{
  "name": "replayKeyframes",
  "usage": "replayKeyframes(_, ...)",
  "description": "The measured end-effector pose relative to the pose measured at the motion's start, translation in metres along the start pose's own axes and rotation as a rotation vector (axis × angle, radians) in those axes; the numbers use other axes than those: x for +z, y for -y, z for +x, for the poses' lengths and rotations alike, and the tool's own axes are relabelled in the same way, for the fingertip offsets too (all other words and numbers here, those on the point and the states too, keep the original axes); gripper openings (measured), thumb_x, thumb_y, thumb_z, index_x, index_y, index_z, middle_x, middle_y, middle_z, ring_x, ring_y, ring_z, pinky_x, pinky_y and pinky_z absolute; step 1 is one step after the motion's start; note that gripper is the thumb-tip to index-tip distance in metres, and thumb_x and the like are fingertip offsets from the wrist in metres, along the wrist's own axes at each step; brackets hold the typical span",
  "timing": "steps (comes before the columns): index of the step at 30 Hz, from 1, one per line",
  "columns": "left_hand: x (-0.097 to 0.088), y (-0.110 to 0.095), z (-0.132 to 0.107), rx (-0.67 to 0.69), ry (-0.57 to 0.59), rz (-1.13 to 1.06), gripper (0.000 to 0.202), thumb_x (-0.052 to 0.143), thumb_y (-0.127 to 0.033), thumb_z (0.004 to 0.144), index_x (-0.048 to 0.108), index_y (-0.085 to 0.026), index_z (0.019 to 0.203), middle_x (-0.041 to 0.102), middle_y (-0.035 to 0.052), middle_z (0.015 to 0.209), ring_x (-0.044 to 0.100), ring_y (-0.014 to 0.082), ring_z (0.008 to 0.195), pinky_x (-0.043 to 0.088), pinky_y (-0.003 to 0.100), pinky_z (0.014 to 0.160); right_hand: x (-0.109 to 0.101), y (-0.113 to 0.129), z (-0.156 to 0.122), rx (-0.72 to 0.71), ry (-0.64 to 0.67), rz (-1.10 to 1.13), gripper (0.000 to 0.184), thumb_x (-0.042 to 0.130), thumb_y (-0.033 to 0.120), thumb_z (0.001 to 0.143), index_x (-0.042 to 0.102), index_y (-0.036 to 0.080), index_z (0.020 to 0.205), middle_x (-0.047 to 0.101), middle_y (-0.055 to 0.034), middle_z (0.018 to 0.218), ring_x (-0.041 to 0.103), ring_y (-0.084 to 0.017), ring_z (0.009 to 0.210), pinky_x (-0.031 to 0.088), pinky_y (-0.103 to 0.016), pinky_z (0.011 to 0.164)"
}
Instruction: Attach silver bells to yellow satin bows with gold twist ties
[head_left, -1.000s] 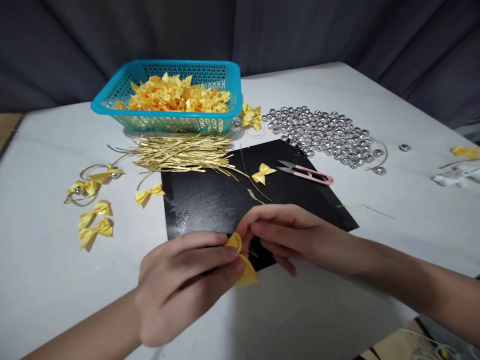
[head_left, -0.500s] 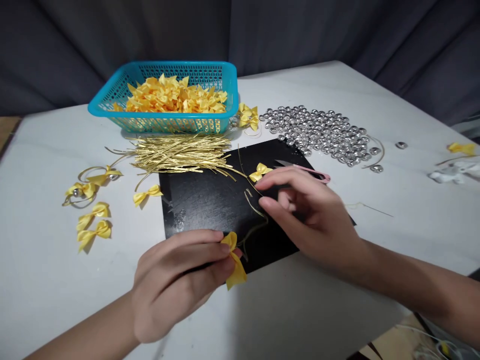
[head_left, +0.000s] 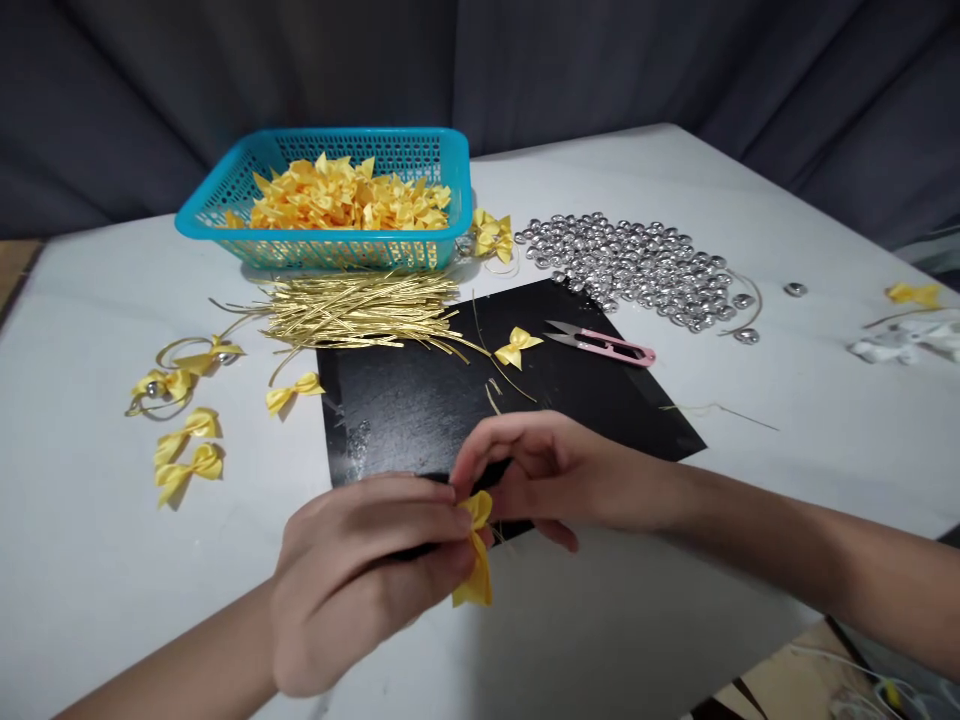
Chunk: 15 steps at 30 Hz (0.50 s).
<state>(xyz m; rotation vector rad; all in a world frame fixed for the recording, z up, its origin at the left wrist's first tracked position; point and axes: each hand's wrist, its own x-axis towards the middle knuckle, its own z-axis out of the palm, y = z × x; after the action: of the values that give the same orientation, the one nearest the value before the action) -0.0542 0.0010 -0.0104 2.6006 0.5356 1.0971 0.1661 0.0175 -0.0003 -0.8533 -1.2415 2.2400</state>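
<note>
Pinched in my left hand (head_left: 375,580) is a yellow ribbon bow (head_left: 476,560), held upright over the near edge of the black board (head_left: 420,400). My right hand (head_left: 547,475) meets it there, thumb and fingertips closed at the bow's far side. What those fingertips grip is hidden. A thin gold thread shows just below them. Another yellow bow (head_left: 517,348) lies on the board beside a gold cord (head_left: 510,378) and pink-handled thread snips (head_left: 604,345).
A blue basket (head_left: 322,235) heaped with yellow bows stands behind a bundle of gold cords (head_left: 360,310). Silver beads (head_left: 637,265) are spread at the back right. Loose bows (head_left: 191,470) lie at left. A needle (head_left: 750,417) with thread rests right of the board.
My right hand has left the gold cord by the snips and come down to the bow in my left hand. The snips and cord are now uncovered. The left hand keeps its pinch.
</note>
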Motion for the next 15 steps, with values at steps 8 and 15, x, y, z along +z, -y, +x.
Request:
replayKeyframes(8, -0.004, 0.000, 0.006, 0.041, 0.032, 0.087, 0.019, 0.060, -0.010, 0.083, 0.063, -0.019, 0.099, 0.073, 0.0013, 0.089, 0.066, 0.0149, 0.098, 0.060, 0.026, 0.079, -0.001, 0.000, -0.002, -0.004, 0.026, -0.079, 0.012, 0.063, 0.020, 0.080, 0.060, 0.013, 0.089, 0.058, 0.0039, 0.067, 0.044, -0.001, 0.046, 0.033, -0.008, 0.034)
replayKeyframes(15, -0.001, -0.005, 0.027, -0.027, -0.074, 0.210, 0.006, 0.060, -0.013, 0.083, 0.063, -0.018, 0.080, 0.074, 0.0022, 0.081, 0.071, 0.0114, 0.069, 0.060, 0.016, 0.062, -0.011, 0.024, -0.016, -0.373, -0.098, -0.838, 0.014, 0.058, 0.020, 0.084, 0.067, 0.010, 0.089, 0.065, -0.0016, 0.068, 0.046, -0.005, 0.049, 0.033, -0.018, 0.043)
